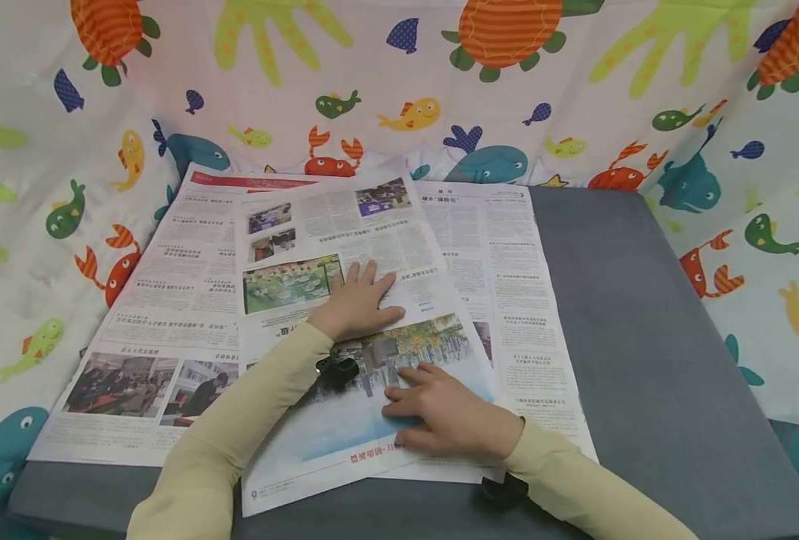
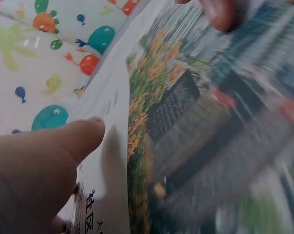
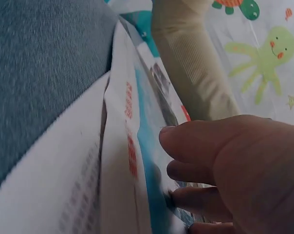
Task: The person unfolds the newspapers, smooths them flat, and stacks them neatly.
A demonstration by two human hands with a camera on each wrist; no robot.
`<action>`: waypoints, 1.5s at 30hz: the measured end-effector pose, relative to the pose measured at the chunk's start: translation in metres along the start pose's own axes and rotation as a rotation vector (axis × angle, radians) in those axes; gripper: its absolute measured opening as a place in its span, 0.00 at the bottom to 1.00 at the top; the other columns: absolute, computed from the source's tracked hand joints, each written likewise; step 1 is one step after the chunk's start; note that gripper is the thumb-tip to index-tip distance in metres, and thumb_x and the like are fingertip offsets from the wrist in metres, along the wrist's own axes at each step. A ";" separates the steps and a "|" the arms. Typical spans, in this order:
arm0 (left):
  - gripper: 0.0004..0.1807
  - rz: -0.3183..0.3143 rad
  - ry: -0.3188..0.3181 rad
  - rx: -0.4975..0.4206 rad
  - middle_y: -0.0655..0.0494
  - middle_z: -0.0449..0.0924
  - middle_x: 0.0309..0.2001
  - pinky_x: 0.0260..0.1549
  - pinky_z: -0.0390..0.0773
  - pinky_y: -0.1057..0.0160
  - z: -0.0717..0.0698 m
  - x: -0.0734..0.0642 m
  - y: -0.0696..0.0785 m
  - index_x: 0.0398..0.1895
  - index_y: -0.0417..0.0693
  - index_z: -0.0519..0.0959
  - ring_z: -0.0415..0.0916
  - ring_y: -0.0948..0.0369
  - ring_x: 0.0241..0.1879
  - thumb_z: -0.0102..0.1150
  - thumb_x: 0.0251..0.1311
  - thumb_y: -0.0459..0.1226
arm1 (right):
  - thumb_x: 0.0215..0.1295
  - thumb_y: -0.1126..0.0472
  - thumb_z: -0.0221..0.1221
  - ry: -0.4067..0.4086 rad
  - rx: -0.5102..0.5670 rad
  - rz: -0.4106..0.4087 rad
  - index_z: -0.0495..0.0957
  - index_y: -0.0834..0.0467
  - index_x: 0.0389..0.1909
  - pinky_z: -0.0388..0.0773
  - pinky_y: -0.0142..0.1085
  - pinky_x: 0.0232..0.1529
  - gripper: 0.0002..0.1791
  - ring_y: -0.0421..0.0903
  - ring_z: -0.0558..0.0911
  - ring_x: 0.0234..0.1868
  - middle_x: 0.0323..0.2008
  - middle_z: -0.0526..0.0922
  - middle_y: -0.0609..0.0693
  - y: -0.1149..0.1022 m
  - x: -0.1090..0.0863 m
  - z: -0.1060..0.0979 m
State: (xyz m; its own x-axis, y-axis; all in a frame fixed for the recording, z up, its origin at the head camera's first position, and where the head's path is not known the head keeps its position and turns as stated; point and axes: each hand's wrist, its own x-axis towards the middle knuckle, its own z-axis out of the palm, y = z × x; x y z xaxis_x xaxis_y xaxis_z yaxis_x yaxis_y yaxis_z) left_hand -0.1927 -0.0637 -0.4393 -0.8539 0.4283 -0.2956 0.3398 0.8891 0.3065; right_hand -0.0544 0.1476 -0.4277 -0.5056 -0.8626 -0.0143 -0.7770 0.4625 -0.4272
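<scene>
A single newspaper sheet (image 1: 345, 435) with colour photos lies aslant on top of a wider spread newspaper (image 1: 169, 307). My left hand (image 1: 355, 304) rests on the middle of this top sheet, its fingers spread between a green photo and a large landscape photo. Nearer me, my right hand (image 1: 449, 416) touches the lower right part of the same sheet with loosely bent fingers. In the left wrist view the thumb (image 2: 83, 136) is over the page beside the photo. The right wrist view shows the thumb (image 3: 186, 141) and fingers over the sheet's blue area, near its raised edge.
The newspapers lie on a dark grey table (image 1: 629, 322), whose surface shows at the right and along the front. A white curtain (image 1: 372, 67) printed with sea animals hangs behind and at both sides. Black wrist cameras (image 1: 337, 369) are worn below the hands.
</scene>
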 end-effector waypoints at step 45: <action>0.46 0.115 -0.011 0.039 0.47 0.34 0.85 0.75 0.34 0.28 0.011 0.024 0.020 0.83 0.66 0.48 0.28 0.40 0.83 0.52 0.68 0.64 | 0.77 0.54 0.52 0.291 0.028 0.663 0.63 0.59 0.77 0.41 0.70 0.75 0.31 0.73 0.45 0.80 0.80 0.51 0.68 0.154 -0.032 -0.026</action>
State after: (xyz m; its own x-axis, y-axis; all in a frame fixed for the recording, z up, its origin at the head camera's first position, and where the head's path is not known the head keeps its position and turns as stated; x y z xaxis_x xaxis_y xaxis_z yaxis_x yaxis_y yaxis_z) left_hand -0.2020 -0.0340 -0.4499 -0.8038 0.5297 -0.2708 0.4510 0.8394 0.3034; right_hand -0.1672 0.2519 -0.4696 -0.9495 -0.3113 -0.0387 -0.2645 0.8606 -0.4352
